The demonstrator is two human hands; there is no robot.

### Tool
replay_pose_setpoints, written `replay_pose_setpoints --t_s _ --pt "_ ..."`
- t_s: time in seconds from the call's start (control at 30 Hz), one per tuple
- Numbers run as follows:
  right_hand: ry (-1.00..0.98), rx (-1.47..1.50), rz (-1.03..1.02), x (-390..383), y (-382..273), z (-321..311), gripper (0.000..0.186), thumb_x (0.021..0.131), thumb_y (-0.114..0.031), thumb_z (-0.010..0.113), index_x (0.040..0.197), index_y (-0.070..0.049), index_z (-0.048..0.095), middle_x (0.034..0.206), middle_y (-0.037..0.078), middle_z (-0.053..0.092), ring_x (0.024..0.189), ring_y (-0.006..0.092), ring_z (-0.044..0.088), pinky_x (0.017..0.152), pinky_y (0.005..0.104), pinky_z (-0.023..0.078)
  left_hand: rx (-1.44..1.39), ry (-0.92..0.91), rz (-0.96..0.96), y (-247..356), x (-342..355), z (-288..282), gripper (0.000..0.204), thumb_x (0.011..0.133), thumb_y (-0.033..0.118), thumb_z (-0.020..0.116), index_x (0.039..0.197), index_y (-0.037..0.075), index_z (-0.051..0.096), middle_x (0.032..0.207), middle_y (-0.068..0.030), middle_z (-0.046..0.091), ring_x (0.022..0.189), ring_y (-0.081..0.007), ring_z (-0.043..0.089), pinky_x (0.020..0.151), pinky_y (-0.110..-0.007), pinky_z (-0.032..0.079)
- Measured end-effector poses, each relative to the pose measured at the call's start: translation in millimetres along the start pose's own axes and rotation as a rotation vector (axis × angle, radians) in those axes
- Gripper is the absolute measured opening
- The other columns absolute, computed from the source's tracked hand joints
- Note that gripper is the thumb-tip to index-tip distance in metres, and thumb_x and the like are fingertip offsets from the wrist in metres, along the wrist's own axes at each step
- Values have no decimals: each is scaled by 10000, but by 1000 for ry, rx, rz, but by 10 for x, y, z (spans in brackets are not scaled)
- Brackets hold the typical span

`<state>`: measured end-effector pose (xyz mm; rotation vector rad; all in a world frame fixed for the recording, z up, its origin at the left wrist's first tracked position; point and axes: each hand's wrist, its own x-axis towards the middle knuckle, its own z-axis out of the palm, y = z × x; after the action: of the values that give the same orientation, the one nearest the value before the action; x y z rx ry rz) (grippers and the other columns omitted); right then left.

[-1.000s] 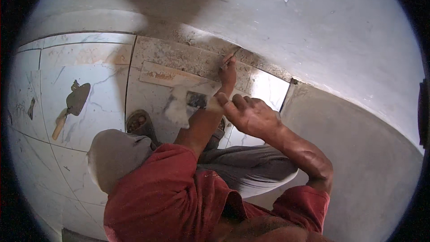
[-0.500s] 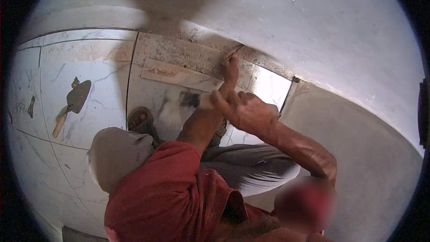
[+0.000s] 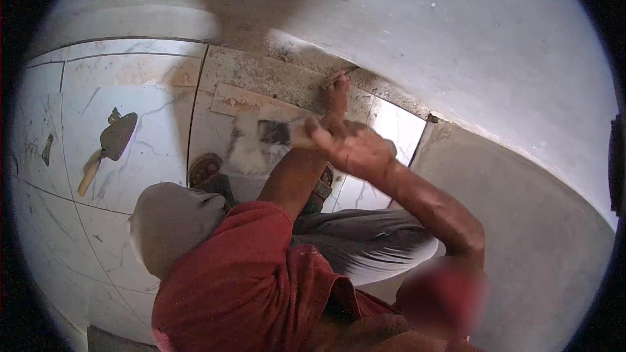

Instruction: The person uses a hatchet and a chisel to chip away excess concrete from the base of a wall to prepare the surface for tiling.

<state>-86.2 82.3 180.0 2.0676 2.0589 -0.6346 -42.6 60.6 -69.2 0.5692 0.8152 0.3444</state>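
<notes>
Hammer (image 3: 274, 132) in one hand, thin dark rod (image 3: 353, 69) in other, nr the wall (image 3: 456, 58).
L hand (image 3: 336, 96) is closed round the rod, tip at wall's foot, contact can't tell; R hand (image 3: 355, 148) grips the hammer's handle, above L forearm. Trowel (image 3: 119, 136) lies on floor tiles (image 3: 153, 179), well apart.

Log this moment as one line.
left hand: holding thin tool at foot of wall | right hand: gripping hammer | trowel: on floor tiles
</notes>
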Motion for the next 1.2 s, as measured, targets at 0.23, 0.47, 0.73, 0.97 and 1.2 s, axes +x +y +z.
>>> replay_pose_setpoints --t_s 0.23,0.47,0.73,0.97,1.2 --pt "-451 -115 501 142 234 171 422 825 -103 439 1223 -67 304 747 200 581 685 283 630 553 352 538 -73 12 -33 18 128 55 199 881 216 474 934 37 543 766 -36 531 642 -132 485 613 -266 449" --pt "-81 -57 197 127 360 291 488 823 -148 444 1243 24 263 674 183 594 490 250 603 395 349 493 -99 13 -63 -43 167 55 198 872 219 484 894 33 546 723 -29 532 625 -148 478 611 -285 441" --pt "-160 -279 208 94 78 179 479 791 -114 465 1224 11 303 588 135 573 468 251 594 358 355 473 2 6 -60 -72 131 -14 231 858 249 489 887 28 552 769 -44 545 694 -165 493 662 -295 434" --pt "-236 -176 511 145 341 170 394 792 -96 483 1152 -6 352 623 142 573 550 295 610 444 375 500 55 24 -25 -128 250 106 261 845 275 494 881 24 556 809 -56 556 754 -180 506 706 -303 427" --pt "102 -80 35 -32 -91 36 425 800 -126 488 1174 13 343 792 210 583 651 309 619 491 381 510 266 76 38 -243 54 81 296 839 301 495 892 19 566 831 -69 569 787 -180 517 724 -298 424"
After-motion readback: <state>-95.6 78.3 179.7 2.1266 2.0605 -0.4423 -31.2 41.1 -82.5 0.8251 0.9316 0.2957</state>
